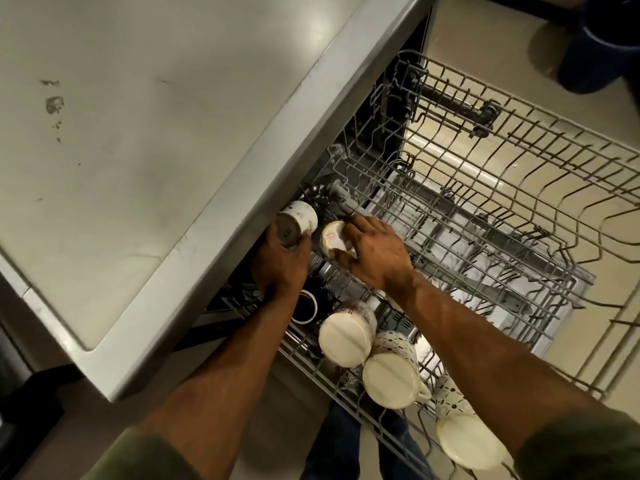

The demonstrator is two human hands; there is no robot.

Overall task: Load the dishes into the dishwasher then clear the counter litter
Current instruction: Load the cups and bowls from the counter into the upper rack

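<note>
The dishwasher's upper wire rack [485, 188] is pulled out under the steel counter [145, 140]. My left hand [278, 268] grips a white mug [297, 227] with a grey base, tipped on its side at the rack's back left corner. My right hand [372, 256] holds a cream mug with red print [333, 237] beside it, upside down. Three upturned cream mugs sit along the rack's near left side: one plain [344, 336], two with dots [393, 374] [465, 441]. A dark blue mug [304, 308] lies below my left wrist.
The rack's middle and right side hold only bare tines. Below it shows the lower rack and the open door [540, 292]. The counter edge overhangs the rack's back left corner. A dark blue bin [599, 46] stands on the floor at the top right. Smudges mark the counter top.
</note>
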